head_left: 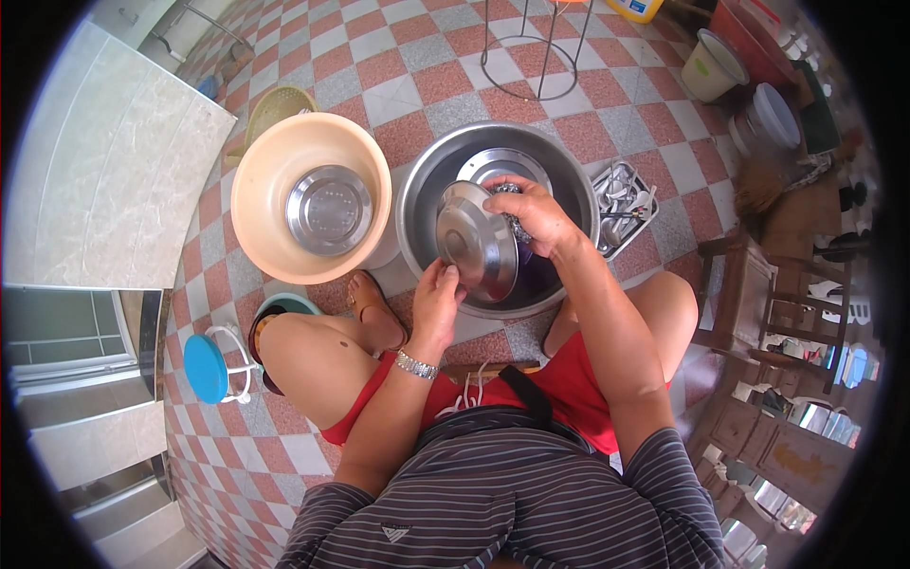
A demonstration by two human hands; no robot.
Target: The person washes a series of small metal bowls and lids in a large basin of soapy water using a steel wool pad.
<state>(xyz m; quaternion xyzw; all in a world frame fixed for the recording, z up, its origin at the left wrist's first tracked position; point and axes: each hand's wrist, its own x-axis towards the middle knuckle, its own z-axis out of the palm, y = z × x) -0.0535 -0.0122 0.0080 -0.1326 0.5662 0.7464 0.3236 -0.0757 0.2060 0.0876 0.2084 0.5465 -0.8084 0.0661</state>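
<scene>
A steel bowl [468, 248] is held tilted over a large metal basin [425, 169], its rounded underside toward me. My left hand [440, 299] pinches its near rim between thumb and fingers. Closed around a steel wool scrubber [520, 229], my right hand [540, 218] is at the bowl's right side; whether the wool touches the metal is partly hidden by the fingers. In the basin behind the bowl lies a shiny steel plate [482, 164]. To the left, a peach plastic basin [263, 230] contains another round steel dish [329, 211].
A metal tray of spoons and other cutlery [626, 201] lies right of the metal basin. An olive basket [276, 106] stands behind the peach basin. A wire stand [531, 66] is at the back, a blue-topped stool [207, 368] at left, a wooden chair [749, 294] at right.
</scene>
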